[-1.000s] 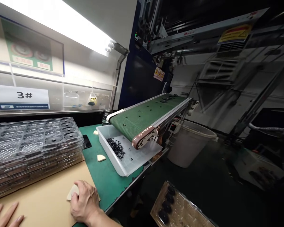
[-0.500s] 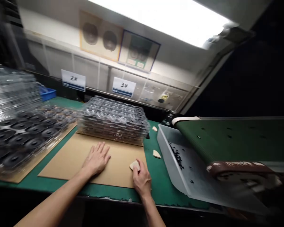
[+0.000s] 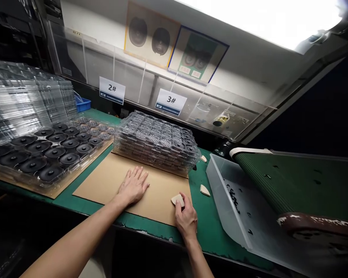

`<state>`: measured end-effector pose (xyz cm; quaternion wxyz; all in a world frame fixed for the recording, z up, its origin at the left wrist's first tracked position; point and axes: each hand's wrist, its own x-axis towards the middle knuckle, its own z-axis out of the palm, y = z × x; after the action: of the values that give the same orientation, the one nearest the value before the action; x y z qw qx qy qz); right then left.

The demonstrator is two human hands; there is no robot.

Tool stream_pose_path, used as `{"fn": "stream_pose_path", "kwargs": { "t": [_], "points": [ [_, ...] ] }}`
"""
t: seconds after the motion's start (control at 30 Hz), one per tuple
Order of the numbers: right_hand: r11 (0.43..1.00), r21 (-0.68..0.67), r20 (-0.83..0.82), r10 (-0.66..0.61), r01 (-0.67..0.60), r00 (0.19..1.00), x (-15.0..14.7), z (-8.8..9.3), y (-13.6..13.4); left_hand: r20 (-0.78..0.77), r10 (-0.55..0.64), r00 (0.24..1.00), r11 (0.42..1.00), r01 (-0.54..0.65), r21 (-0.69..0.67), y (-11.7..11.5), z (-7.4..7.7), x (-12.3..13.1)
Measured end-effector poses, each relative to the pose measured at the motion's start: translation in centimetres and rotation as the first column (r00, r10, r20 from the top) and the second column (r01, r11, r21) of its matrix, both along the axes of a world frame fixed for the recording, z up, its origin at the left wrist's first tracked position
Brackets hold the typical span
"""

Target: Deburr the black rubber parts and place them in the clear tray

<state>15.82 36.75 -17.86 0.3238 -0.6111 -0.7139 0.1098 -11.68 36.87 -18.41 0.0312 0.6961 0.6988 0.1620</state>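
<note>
My left hand (image 3: 134, 185) lies flat, fingers spread, on a brown cardboard sheet (image 3: 104, 181) on the green bench. My right hand (image 3: 186, 216) rests at the sheet's right edge, its fingers curled over a small cream wedge-shaped piece (image 3: 177, 199). Just beyond both hands stands a stack of clear plastic trays (image 3: 156, 141) with a few black round parts along its right side.
A second cream wedge (image 3: 204, 190) and a third (image 3: 203, 158) lie on the green mat. A clear bin (image 3: 220, 193) with small black bits sits under the green conveyor belt (image 3: 292, 181). Trays of black round parts (image 3: 43, 150) and a tall pile of clear trays (image 3: 23, 96) stand left.
The view has swung from the conveyor on the right to the bench. Both hands keep their places on the cardboard, the right one still on the cream piece.
</note>
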Motion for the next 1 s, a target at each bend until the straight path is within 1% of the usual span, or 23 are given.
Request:
{"fn": "stream_pose_path", "kwargs": {
  "t": [0.23, 1.0],
  "points": [
    [1.0, 0.01, -0.002, 0.008, -0.008, 1.0, 0.09, 0.05, 0.01, 0.002, -0.012, 1.0, 1.0, 0.012, 0.004, -0.11, 0.16, -0.02],
    [1.0, -0.001, -0.006, 0.009, -0.009, 1.0, 0.17, -0.13, 0.03, 0.017, -0.001, 1.0, 1.0, 0.001, 0.025, 0.11, -0.27, 0.0]
  ]
}}
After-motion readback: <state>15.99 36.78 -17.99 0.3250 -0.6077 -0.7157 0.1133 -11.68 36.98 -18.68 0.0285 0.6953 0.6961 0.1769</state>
